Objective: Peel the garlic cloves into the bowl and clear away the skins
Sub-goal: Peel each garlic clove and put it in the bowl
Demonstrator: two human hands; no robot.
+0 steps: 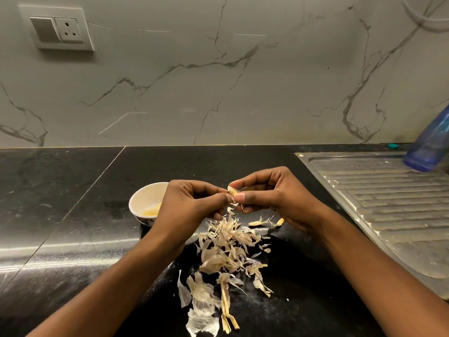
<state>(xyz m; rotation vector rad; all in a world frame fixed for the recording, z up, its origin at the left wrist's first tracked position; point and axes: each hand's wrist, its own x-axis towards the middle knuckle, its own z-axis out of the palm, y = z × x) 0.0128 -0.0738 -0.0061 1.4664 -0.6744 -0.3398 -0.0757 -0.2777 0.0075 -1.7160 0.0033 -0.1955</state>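
At centre frame, a person's left hand (192,203) and right hand (274,198) pinch a garlic clove (232,190) between curled fingers (247,182) above a black counter (73,190). A white bowl (143,195) (yellowish peeled garlic inside) sits just left of the left hand. Papery skins (226,249) litter the counter at lower centre.

Black stone counter (60,190), glossy.
White bowl (145,195) left; garlic skins (226,254) heaped centre; possibly two unpeeled cloves (257,223) just behind the heap.
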